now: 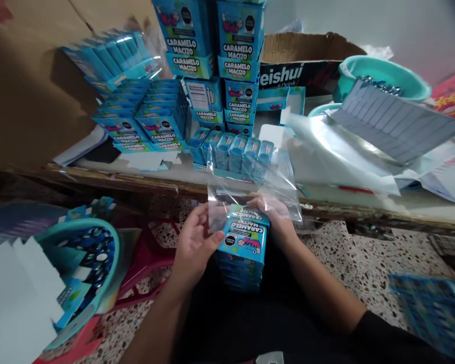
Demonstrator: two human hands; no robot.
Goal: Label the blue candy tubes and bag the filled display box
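Observation:
A display box of blue candy packs (244,245), printed "Caramelo Macizo", rests upside down to me over my lap. My left hand (197,237) grips its left side, thumb on the printed front. On the far right corner sits my right hand (275,215), its fingers curled and partly behind clear film. A clear plastic bag (284,187) spreads from the box's far end up over the table edge. Just beyond it, a row of small blue candy boxes (231,151) stands in a tray on the table.
Stacked candy displays (237,50) rise at the back, with more displays (151,121) to their left. A cardboard carton (311,50), a turquoise bowl (382,76) and a grey-white card stack (398,119) stand right. A turquoise tub (116,253) of wrapped candies sits lower left.

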